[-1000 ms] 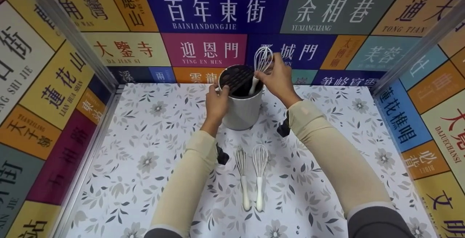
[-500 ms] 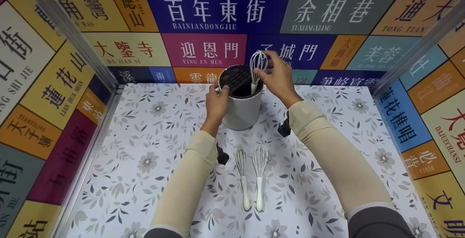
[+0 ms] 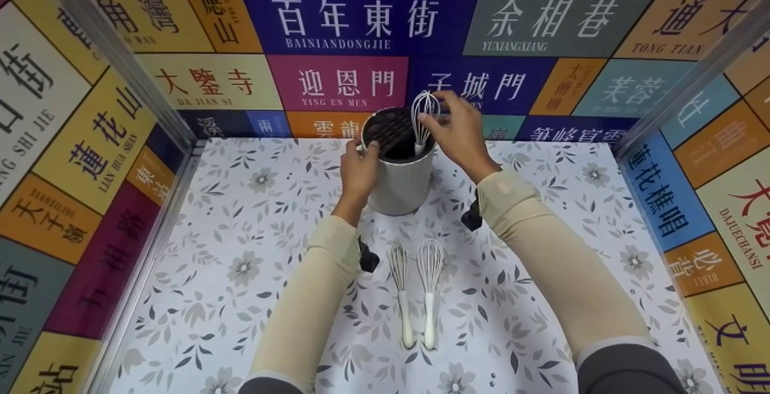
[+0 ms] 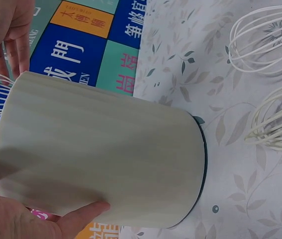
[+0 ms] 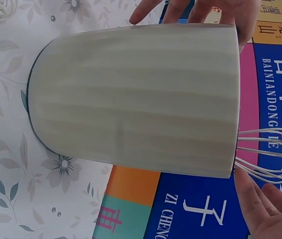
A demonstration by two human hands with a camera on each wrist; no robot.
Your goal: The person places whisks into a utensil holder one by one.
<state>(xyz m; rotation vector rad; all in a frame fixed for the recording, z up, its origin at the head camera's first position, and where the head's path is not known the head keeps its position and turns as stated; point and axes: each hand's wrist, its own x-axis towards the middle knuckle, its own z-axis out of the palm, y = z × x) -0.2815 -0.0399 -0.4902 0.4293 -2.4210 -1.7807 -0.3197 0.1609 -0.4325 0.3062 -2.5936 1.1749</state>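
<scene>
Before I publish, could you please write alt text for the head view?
A right hand holds a whisk by its wires, handle down in a pale canister gripped by the left hand; two more whisks lie nearer on a floral tabletop.

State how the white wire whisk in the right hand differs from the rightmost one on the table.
The pinched white wire whisk stands nearly upright; the lying white wire whisk rests flat. The pinched whisk is partly hidden inside the ribbed off-white container; the lying whisk shows whole. Both have looped wire heads.
</scene>
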